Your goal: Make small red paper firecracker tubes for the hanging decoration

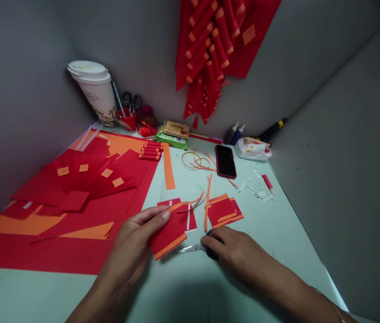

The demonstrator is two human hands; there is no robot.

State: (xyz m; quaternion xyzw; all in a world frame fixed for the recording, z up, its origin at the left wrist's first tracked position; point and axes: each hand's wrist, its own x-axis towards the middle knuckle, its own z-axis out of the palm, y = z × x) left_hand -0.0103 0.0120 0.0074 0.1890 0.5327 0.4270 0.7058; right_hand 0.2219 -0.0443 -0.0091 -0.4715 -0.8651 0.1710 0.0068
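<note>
My left hand (136, 237) pinches a red paper piece (170, 231) that has orange strips along two edges. One orange strip reaches past the paper's upper right corner. In my right hand (232, 246) is a pair of scissors (195, 247) with black handles, low over the table, its blades pointing left toward the paper's lower edge. Under the held piece lies another red piece with white tape strips (188, 217). Beyond my right hand rests a small pile of red papers with orange edges (224, 210). A narrow orange strip (208, 206) lies between the piles.
Large red sheets (132, 202) and a red paper fan (89, 175) cover the left side. Red paper rolls (151, 150), a phone (225, 160), a white cup (95, 92) and a tissue pack (253, 149) stand or lie farther back. A firecracker decoration (210, 49) hangs on the wall.
</note>
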